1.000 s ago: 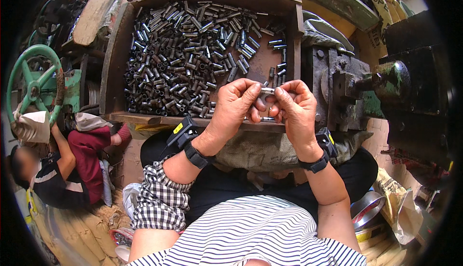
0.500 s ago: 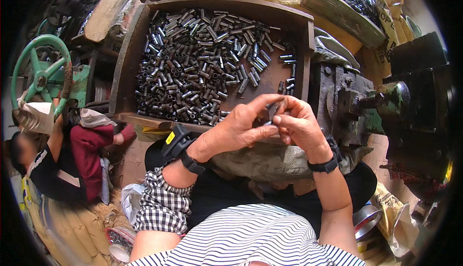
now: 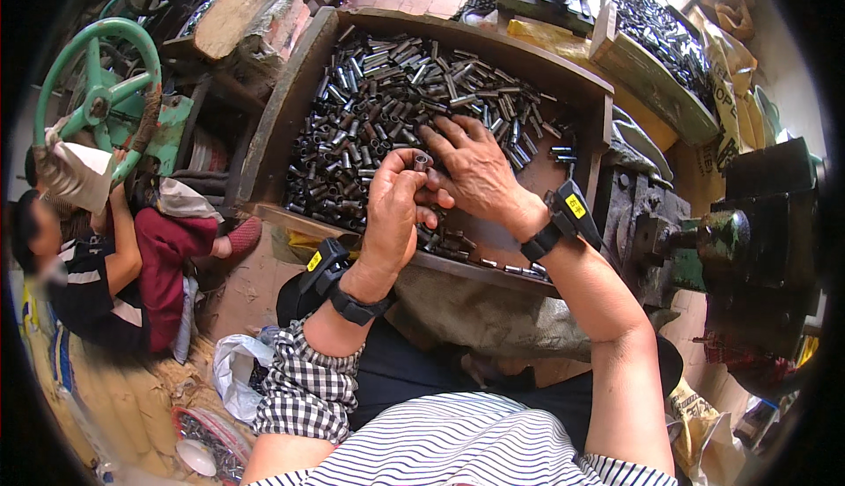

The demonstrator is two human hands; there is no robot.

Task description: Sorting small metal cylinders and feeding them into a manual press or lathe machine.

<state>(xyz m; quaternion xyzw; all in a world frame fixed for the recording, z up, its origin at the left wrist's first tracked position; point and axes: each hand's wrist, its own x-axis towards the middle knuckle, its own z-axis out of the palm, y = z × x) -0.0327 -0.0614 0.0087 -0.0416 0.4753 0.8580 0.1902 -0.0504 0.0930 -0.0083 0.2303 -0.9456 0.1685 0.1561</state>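
Observation:
A wooden tray (image 3: pixel 289 107) in front of me holds a heap of short dark metal tubes (image 3: pixel 356 121). My left hand (image 3: pixel 390 217) is closed, pinching one short metal tube (image 3: pixel 422 161) upright between thumb and fingers, its open end showing. Beside it, my right hand (image 3: pixel 482 173) lies palm down over the heap with fingers spread. Its fingertips touch the tubes at the middle of the tray. Whatever lies under the right palm is hidden.
To the right stands a dark machine with a spindle (image 3: pixel 722 235). Another box of metal pieces (image 3: pixel 656 72) sits at the far right. On the left, a person sits by a green handwheel (image 3: pixel 97 99). A white plastic bag (image 3: pixel 236 371) rests on the floor.
My hands were together near the tray's front right side. Both have moved left and farther in; the right has parted from the left and spread over the heap. The whole view has shifted.

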